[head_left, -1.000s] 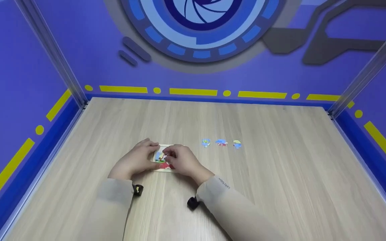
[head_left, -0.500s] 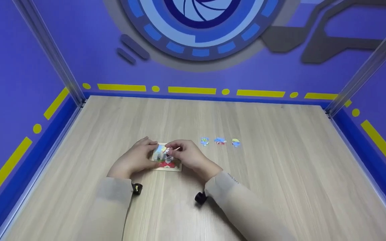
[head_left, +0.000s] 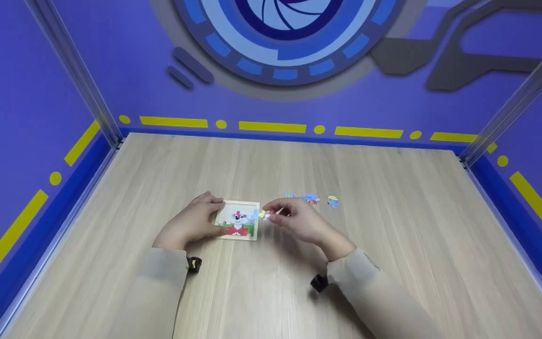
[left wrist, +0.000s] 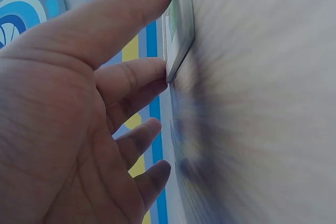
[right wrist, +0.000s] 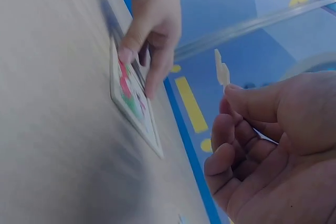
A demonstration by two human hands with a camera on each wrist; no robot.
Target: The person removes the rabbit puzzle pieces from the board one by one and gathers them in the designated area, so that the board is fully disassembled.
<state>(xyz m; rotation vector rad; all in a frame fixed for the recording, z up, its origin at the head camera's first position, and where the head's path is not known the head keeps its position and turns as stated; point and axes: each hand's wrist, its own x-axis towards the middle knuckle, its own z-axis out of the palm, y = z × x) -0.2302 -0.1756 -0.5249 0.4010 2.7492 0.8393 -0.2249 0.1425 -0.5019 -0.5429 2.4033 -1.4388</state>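
Note:
A small square jigsaw frame [head_left: 255, 227] with a light rim lies on the table, bearing a partly laid picture of a white animal in red clothes. My left hand [head_left: 192, 220] grips it at its left side, thumb on the lower part and index finger at the upper corner; the other fingers are loose in the left wrist view. My right hand [head_left: 303, 220] pinches a blue and yellow puzzle piece [head_left: 262, 214] between thumb and fingertips, at the frame's right edge. From the right wrist view, the piece [right wrist: 222, 70] shows edge-on, raised above the table.
Behind the right hand, several loose puzzle pieces lie in a row, including a blue and red piece [head_left: 311, 198] and a blue and yellow-topped piece [head_left: 332, 201]. Blue printed panels [head_left: 271, 110] enclose the wooden table [head_left: 393, 226] at the back and sides.
My right hand has moved right from over the frame, carrying the pinched puzzle piece to the frame's right edge. More of the picture shows. The left hand has stayed at the frame's left side.

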